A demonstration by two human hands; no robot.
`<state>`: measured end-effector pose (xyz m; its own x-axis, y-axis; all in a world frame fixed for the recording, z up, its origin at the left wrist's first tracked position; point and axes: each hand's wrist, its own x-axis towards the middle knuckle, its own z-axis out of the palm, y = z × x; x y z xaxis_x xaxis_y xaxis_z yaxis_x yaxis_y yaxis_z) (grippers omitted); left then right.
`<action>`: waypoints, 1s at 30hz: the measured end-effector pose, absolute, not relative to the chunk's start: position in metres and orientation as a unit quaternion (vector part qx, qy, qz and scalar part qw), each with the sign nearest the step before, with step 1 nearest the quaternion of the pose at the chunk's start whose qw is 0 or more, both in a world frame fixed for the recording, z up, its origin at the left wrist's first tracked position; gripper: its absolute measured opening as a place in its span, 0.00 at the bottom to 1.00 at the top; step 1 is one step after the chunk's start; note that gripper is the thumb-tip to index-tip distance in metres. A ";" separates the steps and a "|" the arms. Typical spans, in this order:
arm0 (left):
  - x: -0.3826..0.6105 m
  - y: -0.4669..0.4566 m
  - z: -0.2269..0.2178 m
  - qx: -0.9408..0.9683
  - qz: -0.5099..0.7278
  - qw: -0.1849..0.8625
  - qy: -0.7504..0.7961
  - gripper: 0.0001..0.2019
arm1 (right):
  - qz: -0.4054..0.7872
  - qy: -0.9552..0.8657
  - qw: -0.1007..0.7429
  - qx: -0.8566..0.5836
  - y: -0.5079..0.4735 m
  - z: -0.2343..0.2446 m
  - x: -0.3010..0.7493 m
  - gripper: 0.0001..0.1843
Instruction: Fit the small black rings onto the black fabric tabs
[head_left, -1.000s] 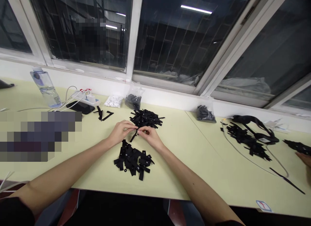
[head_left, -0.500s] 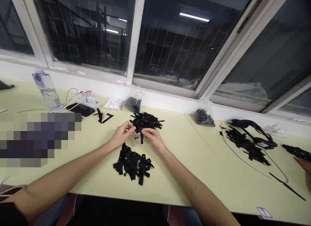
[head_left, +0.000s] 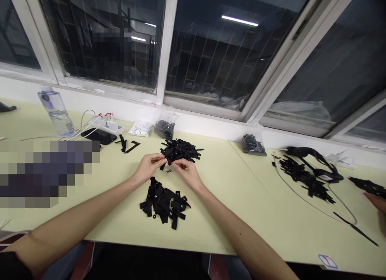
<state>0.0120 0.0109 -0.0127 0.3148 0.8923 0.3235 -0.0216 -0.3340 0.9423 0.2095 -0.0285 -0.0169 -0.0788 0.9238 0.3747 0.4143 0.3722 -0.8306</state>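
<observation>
My left hand (head_left: 150, 166) is closed in a pinch on a black fabric strip (head_left: 163, 166), whose end pokes out below its fingertips. Close beside it, my right hand (head_left: 187, 172) has thumb and forefinger pressed together; whatever lies between them is too small to make out. Just behind both hands is a heap of black strips (head_left: 183, 149). Two small black rings (head_left: 169, 171) lie on the table under the fingertips. Nearer to me spreads a second pile of black strips (head_left: 164, 201), some with a white letter, and another black ring (head_left: 154, 216) at its edge.
Along the wall stand a water bottle (head_left: 57, 111), a power strip (head_left: 108, 123), a phone (head_left: 99, 136), a white packet (head_left: 140, 128) and bags of black pieces (head_left: 164, 128) (head_left: 253, 144). At right are a black headset (head_left: 322, 167), more strips (head_left: 304, 179) and another person's hand (head_left: 376, 201).
The black strip that hung from my right fingertips now shows under my left fingertips. My right hand has shifted slightly left, closer to my left hand.
</observation>
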 end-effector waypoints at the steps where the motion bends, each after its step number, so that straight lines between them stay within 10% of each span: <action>1: 0.010 0.014 -0.014 0.652 0.489 0.469 0.341 0.14 | 0.228 -0.709 0.440 -0.501 -0.028 -0.018 0.212 0.12; 10: 0.006 0.026 -0.023 0.642 0.483 0.463 0.375 0.15 | 0.134 -0.786 0.340 -0.498 -0.020 -0.032 0.216 0.06; 30: 0.018 0.003 -0.021 0.681 0.449 0.491 0.306 0.16 | 0.183 -0.697 0.508 -0.472 -0.045 0.002 0.197 0.04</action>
<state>0.0183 0.0031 -0.0213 0.4099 0.8574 0.3111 -0.0234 -0.3311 0.9433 0.1971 -0.0455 0.0017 -0.0381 0.8440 0.5350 0.4719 0.4871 -0.7348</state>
